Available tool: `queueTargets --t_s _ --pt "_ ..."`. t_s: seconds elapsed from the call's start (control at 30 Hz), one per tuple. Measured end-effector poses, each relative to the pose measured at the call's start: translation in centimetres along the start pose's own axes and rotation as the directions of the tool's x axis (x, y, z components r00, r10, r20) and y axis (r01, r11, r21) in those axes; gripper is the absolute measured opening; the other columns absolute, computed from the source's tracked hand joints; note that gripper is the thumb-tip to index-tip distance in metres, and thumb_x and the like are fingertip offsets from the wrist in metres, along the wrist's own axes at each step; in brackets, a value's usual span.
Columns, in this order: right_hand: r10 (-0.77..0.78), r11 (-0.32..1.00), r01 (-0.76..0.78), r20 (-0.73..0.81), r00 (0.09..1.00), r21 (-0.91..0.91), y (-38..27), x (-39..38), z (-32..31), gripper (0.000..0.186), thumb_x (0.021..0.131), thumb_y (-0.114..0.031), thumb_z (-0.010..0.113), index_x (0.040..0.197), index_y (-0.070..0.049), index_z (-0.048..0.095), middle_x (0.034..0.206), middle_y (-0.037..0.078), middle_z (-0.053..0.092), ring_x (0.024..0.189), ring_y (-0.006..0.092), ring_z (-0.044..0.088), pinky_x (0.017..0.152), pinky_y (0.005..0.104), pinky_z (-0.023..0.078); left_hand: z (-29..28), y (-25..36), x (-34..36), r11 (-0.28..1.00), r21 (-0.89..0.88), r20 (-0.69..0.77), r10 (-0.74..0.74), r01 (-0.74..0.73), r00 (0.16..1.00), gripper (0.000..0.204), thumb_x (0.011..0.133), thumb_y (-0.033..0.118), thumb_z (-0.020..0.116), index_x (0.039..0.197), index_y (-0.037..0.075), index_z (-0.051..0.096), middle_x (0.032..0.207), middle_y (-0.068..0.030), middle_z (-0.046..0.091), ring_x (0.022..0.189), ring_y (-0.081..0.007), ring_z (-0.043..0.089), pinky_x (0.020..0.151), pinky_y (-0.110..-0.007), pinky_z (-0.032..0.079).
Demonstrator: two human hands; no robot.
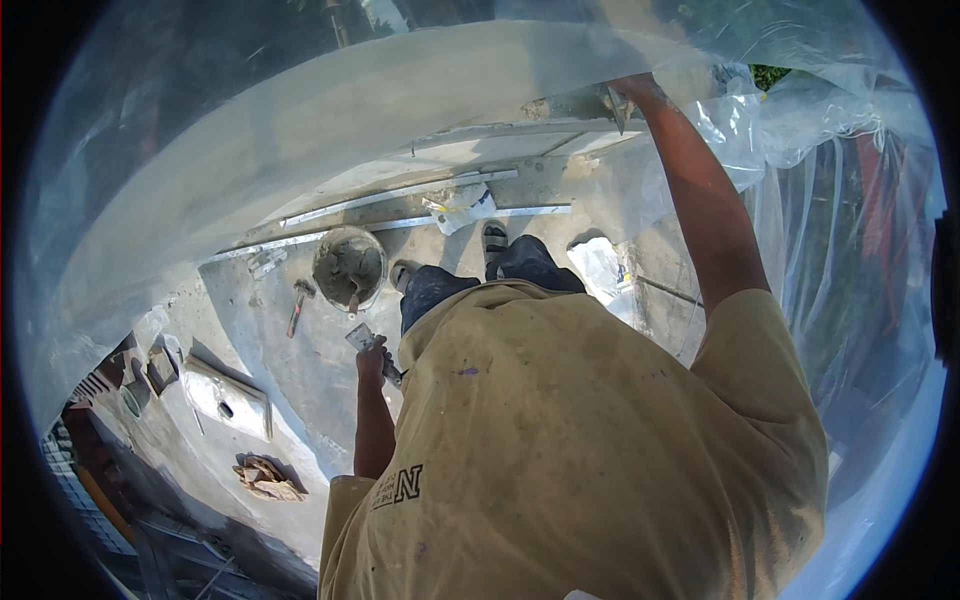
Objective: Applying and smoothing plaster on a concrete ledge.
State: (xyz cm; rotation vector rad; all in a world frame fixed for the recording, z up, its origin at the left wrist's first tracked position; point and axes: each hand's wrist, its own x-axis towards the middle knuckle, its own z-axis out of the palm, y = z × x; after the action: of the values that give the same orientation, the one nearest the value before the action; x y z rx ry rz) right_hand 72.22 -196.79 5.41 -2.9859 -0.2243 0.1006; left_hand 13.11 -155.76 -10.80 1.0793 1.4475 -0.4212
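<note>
My right hand point(636, 88) is raised high at the wall point(400, 80), its fingers closed round a trowel point(617, 110) whose narrow metal blade points down by a rough grey patch. Down at my left side, my left hand point(371, 360) grips a flat-bladed hand tool point(358, 337), with a dark part sticking out behind the hand. Just beyond that hand stands a round bucket point(378, 290) holding grey mortar point(352, 262). What looks like a tool handle point(353, 304) rests at the bucket's near rim.
Left of the bucket lies a hammer point(298, 308). Long metal straightedges point(400, 222) run along the wall's foot, a white bag point(460, 207) across them. Another white bag point(600, 268) lies right of my feet. Clear plastic sheeting point(810, 230) hangs at right. Crumpled brown paper point(268, 478) lies left.
</note>
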Motion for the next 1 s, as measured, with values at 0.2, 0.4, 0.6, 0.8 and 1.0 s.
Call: queueTargets --t_s 0.2,0.4,0.6,0.8,1.0 --pt "0.097 0.995 -0.102 0.264 0.960 0.004 -20.2 -5.0 -0.7 0.047 0.076 -0.035 0.061 0.110 -0.004 0.061 0.119 0.019 0.057 0.112 0.0329 0.054 0.092 0.0395 0.044 -6.3 -0.1 2.2 0.999 -0.037 -0.012 0.011 -0.011 1.000 0.016 0.082 0.024 0.064 0.080 0.009 0.059 0.060 0.0010 0.049 0.045 -0.0103 0.047 0.038 -0.026 0.037" --pt "-0.073 0.997 0.062 0.256 0.964 0.051 -32.4 -7.5 -1.1 0.045 0.075 -0.032 0.062 0.110 -0.004 0.060 0.117 0.020 0.057 0.110 0.0323 0.054 0.088 0.0378 0.046 -13.2 -1.5 4.9 0.985 -0.165 -0.096 0.037 -0.053 0.995 0.017 0.084 0.026 0.063 0.087 0.009 0.062 0.061 0.0006 0.049 0.048 -0.0107 0.050 0.039 -0.026 0.038" --pt "-0.510 0.860 0.506 -0.141 0.849 -0.067 -24.0 -2.2 1.2 0.043 0.075 -0.032 0.062 0.104 -0.001 0.059 0.109 0.023 0.059 0.104 0.0357 0.056 0.087 0.0395 0.046 -17.1 -3.4 3.8 0.967 -0.252 -0.169 0.006 -0.049 0.986 0.018 0.084 0.023 0.062 0.087 0.006 0.063 0.061 0.0004 0.049 0.050 -0.0108 0.049 0.044 -0.027 0.041" --pt "-0.343 0.939 0.335 -0.116 0.932 -0.084 -18.7 -4.6 -0.2 0.046 0.073 -0.033 0.063 0.104 0.001 0.061 0.104 0.022 0.062 0.100 0.0368 0.058 0.085 0.0409 0.046 -17.4 -8.3 -0.3 0.929 -0.368 -0.230 -0.041 -0.048 0.972 0.019 0.084 0.023 0.062 0.089 0.005 0.063 0.062 0.0002 0.049 0.049 -0.0110 0.049 0.044 -0.028 0.042" --pt "0.084 0.996 -0.078 0.129 0.988 -0.050 -29.5 -7.6 -2.5 0.051 0.069 -0.033 0.065 0.105 0.004 0.061 0.104 0.022 0.063 0.101 0.0374 0.059 0.086 0.0409 0.045 -18.4 -11.9 -2.6 0.921 -0.372 -0.254 -0.220 0.114 0.942 0.018 0.081 0.021 0.065 0.089 0.007 0.059 0.062 -0.0003 0.051 0.048 -0.0118 0.049 0.043 -0.027 0.041"
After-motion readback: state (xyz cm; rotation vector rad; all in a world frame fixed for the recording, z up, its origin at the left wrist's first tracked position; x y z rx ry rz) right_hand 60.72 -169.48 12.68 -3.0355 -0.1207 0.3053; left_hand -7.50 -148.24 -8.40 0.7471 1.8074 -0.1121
